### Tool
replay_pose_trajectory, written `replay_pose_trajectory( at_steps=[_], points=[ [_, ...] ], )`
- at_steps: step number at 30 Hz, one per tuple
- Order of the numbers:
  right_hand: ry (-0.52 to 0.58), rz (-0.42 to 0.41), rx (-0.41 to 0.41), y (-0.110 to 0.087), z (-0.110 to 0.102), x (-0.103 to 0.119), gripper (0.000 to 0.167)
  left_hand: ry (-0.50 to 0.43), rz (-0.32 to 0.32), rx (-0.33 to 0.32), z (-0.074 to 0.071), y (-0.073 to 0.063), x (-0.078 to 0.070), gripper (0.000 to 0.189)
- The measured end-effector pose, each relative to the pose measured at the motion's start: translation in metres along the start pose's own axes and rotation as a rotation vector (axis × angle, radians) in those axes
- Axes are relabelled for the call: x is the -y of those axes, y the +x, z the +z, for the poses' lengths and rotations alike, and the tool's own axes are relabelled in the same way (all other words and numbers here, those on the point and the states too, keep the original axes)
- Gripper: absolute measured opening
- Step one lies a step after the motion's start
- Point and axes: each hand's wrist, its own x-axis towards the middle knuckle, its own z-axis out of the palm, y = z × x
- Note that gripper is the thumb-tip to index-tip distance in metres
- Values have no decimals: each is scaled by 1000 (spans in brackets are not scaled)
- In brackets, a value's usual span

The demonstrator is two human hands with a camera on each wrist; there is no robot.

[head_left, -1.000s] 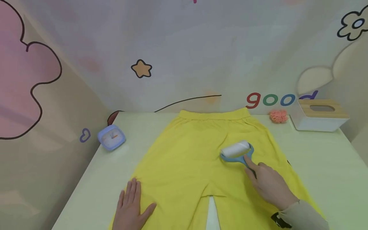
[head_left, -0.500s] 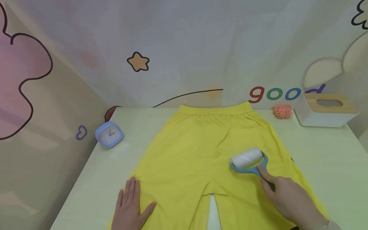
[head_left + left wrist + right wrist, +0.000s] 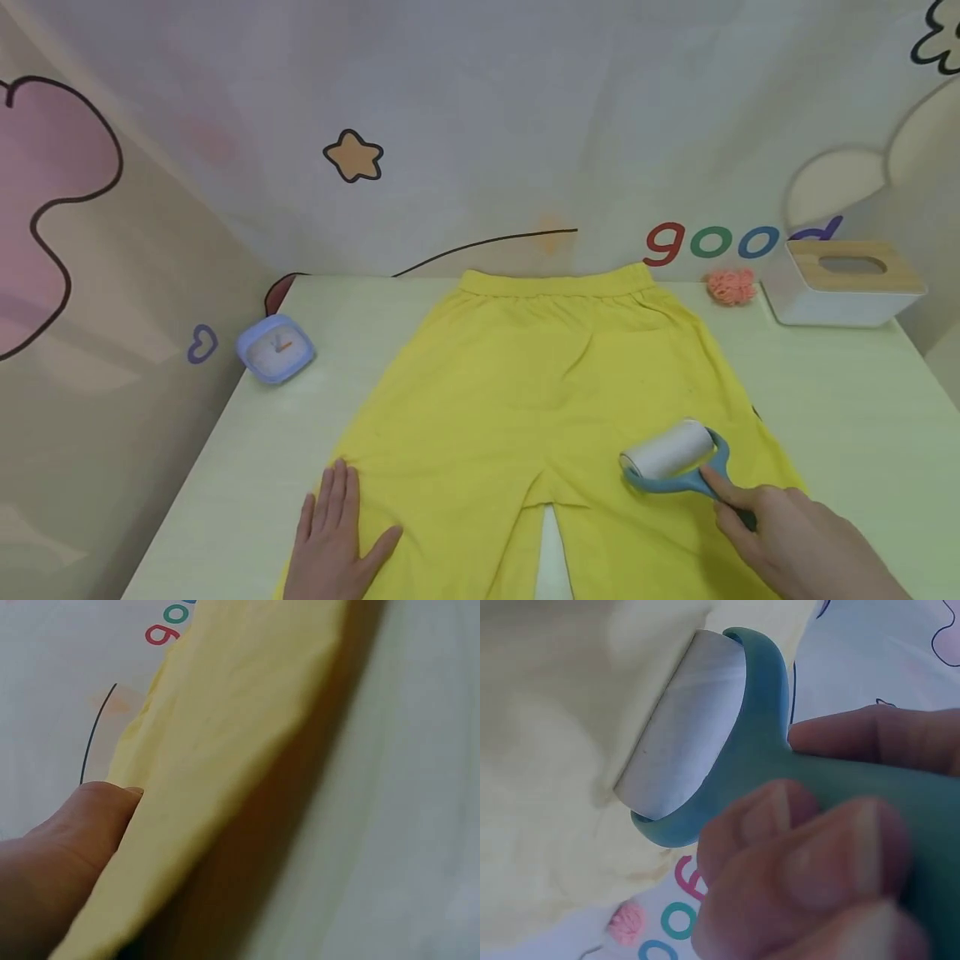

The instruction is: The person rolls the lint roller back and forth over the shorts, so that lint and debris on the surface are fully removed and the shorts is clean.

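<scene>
Yellow pants point(image 3: 480, 392) lie spread on a pale green table, waistband at the far side. My right hand point(image 3: 795, 525) grips the handle of a lint roller point(image 3: 671, 454), its index finger stretched along the blue frame. The white roll rests against the pants' right leg; in the right wrist view the lint roller point(image 3: 686, 724) touches the fabric. My left hand point(image 3: 330, 533) lies flat on the left leg with the thumb spread. Only part of the left hand point(image 3: 75, 840) shows beside the yellow cloth in the left wrist view.
A blue clock point(image 3: 276, 348) sits at the table's left edge. At the back right stand a white tissue box point(image 3: 843, 287) with a wooden lid and a coral fuzzy ball point(image 3: 731, 287). A printed wall point(image 3: 480, 125) rises behind the table point(image 3: 862, 417).
My right hand has drawn the lint roller toward me and to the right, down the pants' right leg. The left hand stays in place. The head view has shifted slightly.
</scene>
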Motion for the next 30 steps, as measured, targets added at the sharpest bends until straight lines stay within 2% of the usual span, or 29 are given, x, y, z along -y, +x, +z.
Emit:
replay_pose_trajectory(
  at_steps=[7,12,18,21,25,30],
  points=[
    [38,-152,-81,17,-14,17,46,1,7,8,4,0,0,101],
    [92,-214,-103,38,-21,28,45,4,21,-7,6,0,-2,101],
    [104,-250,-144,67,-24,37,46,3,35,-13,7,2,-6,101],
    [113,-235,-146,76,-24,39,48,7,31,-3,6,3,-8,101],
    [117,-203,-152,73,-23,35,49,4,32,-1,4,4,-11,101],
    [130,-163,-143,46,-19,19,47,7,40,-12,4,6,-13,101]
  ],
)
